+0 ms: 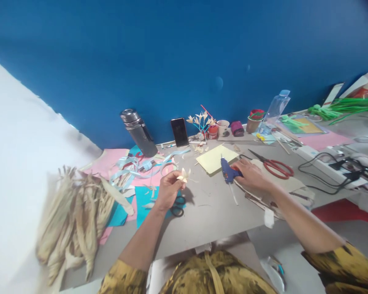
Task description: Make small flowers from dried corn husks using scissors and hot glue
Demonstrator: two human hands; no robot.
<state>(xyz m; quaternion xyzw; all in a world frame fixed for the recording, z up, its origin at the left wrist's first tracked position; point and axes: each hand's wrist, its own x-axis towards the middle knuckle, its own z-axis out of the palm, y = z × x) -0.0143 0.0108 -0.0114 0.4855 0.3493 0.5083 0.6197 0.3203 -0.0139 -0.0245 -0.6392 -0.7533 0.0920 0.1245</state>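
Between the thumb and fingers of my left hand [168,191] is a small cream flower [184,176] with pointed petals. My right hand [254,176] is closed round the handle of a blue glue gun [228,170], which lies at the table surface with a glue stick showing at its end. Just beyond the gun is a pale yellow sheet [216,159]. Dark-handled scissors [178,206] rest beside my left wrist, and large red-handled scissors [274,166] lie past my right hand. Similar cream flowers [202,119] on blue stems stand at the back.
Dried corn husks [82,216] hang over the left table edge. A grey flask [139,134], a phone [179,131], a paper cup [223,128] and a plastic bottle [276,110] line the blue wall. A power strip [328,165] with black cables sits at right.
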